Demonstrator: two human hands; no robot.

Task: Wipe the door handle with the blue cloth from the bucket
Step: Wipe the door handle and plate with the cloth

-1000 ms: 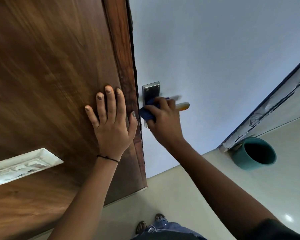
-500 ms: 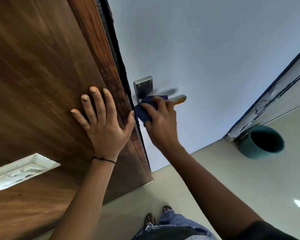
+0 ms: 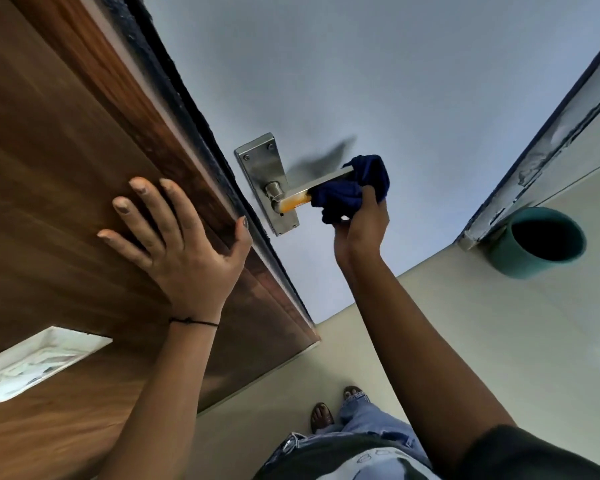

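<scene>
Clenched around the blue cloth [image 3: 352, 188], the right hand [image 3: 361, 226] wrapped the free end of the lever door handle [image 3: 312, 190], whose long axis ran back leftward to its backplate [image 3: 262, 178], while the left hand [image 3: 181, 244] lay flat, empty, on the wooden door [image 3: 66, 150].

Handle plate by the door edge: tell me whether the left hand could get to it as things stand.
Probably yes. The left hand lies flat on the wooden door with its thumb at the edge, and the handle plate just past that edge is bare; the right hand and blue cloth sit out along the lever.
</scene>
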